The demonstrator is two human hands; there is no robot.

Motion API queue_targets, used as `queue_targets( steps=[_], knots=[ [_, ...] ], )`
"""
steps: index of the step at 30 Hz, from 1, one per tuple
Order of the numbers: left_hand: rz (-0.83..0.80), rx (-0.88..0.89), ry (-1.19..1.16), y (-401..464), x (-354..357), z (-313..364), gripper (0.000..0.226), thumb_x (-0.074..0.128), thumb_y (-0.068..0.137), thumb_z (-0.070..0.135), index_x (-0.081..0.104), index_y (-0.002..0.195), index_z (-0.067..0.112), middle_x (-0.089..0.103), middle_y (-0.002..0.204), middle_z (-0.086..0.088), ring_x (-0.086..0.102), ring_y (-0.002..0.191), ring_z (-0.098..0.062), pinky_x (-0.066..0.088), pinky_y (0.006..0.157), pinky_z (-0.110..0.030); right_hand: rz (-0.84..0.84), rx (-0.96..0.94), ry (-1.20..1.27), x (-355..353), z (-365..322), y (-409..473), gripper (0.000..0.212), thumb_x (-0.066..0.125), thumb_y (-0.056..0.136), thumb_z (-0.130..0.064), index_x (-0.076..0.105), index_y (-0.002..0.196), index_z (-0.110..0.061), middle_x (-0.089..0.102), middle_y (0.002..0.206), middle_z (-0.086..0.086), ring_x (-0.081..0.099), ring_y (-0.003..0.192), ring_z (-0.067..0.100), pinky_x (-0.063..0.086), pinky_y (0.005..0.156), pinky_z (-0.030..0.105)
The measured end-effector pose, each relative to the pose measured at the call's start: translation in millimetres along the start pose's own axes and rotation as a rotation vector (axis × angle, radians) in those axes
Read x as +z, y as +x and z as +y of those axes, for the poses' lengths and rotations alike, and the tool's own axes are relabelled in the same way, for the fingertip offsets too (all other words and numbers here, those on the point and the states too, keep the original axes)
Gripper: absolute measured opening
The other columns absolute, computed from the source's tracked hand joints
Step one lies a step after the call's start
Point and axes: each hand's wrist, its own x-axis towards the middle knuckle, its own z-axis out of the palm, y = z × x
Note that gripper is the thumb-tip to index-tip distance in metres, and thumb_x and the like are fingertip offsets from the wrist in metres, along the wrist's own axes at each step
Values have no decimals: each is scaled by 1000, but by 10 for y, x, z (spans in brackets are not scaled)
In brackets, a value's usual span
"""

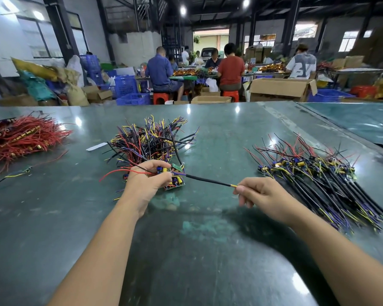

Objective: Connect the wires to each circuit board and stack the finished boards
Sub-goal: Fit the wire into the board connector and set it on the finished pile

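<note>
My left hand (146, 181) grips a small green circuit board (164, 170) with blue and yellow parts, just in front of a tangled pile of boards with black, red, yellow and purple wires (150, 140). A black sleeved wire (208, 181) runs from that board to the right. My right hand (259, 192) pinches its yellow tip between thumb and forefinger. A thin red wire (119, 173) trails left from the held board. At the right lies a laid-out stack of boards with long black wires (314, 173).
A heap of red wires with brass terminals (20, 138) lies at the far left of the green table (197, 239). A white slip (96, 146) lies near the middle pile. Beyond the table's far edge, people sit working among cardboard boxes (281, 89) and blue crates (126, 86).
</note>
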Motion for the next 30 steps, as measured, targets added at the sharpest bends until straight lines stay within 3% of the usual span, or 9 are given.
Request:
queue_targets(
  steps=[4, 8, 11, 15, 18, 20, 22, 26, 30],
  knots=[
    [-3, 7, -1, -8, 3, -1, 26, 63, 78, -14, 66, 77, 11, 58, 52, 4, 59, 53, -14, 54, 58, -19, 10, -8, -41, 6, 5, 4, 20, 55, 95, -13, 68, 79, -13, 67, 65, -2, 54, 55, 6, 43, 59, 20],
    [-61, -61, -180, -39, 1, 44, 21, 63, 78, -12, 68, 79, 9, 63, 58, 0, 61, 55, -13, 54, 58, -18, 110, -106, -113, -16, 13, -26, 27, 57, 94, -17, 66, 70, -20, 56, 52, -11, 34, 45, 3, 26, 47, 17],
    [-170, -161, -390, -62, -31, 82, 21, 60, 79, -3, 75, 73, 11, 67, 63, -4, 67, 58, -12, 55, 58, -17, 179, -135, -123, -77, 73, -31, 27, 58, 93, -20, 65, 67, -22, 52, 55, 3, 32, 49, 11, 26, 49, 28],
    [-215, -195, -332, -68, -35, 62, 26, 55, 85, -5, 75, 74, 8, 69, 66, -8, 70, 63, -15, 56, 60, -19, 165, -89, -213, -149, 128, -13, 25, 60, 91, -27, 66, 66, -26, 50, 57, 11, 32, 48, 9, 27, 48, 27],
    [-224, -178, -246, -80, -10, 57, 18, 56, 86, -6, 71, 84, 4, 70, 68, -6, 70, 65, -15, 57, 63, -19, 250, -63, -585, -156, 64, -13, 11, 68, 86, -23, 74, 79, -29, 64, 82, 5, 59, 83, 20, 44, 79, 35],
    [-230, -159, -194, -107, 32, 53, 16, 56, 86, -6, 69, 87, 3, 70, 69, -5, 70, 65, -14, 57, 65, -19, 296, -136, -876, -83, -26, -41, 22, 73, 77, -12, 76, 95, -25, 69, 108, 6, 53, 121, 31, 31, 105, 43],
    [-256, -133, -172, -156, 91, 67, 15, 57, 86, -6, 69, 90, 2, 70, 71, -5, 70, 67, -15, 56, 66, -19, 268, -232, -995, 81, -202, -89, 38, 68, 69, -13, 73, 105, -21, 66, 122, 4, 40, 134, 37, 17, 114, 51],
    [-355, -108, -174, -281, 274, 112, 15, 56, 90, 7, 70, 93, 7, 70, 75, -7, 70, 68, -15, 56, 65, -19, 177, -189, -898, 475, -502, -131, 32, 48, 92, -32, 61, 119, -21, 67, 113, -3, 58, 114, 30, 43, 97, 44],
    [-345, -208, -181, -266, 332, 180, 49, 32, 100, 38, 70, 92, 10, 72, 73, -9, 70, 61, -20, 55, 54, -23, 92, -98, -641, 496, -449, -102, 24, 33, 102, -34, 51, 113, -23, 62, 103, -2, 56, 92, 34, 44, 71, 40]
  ],
)
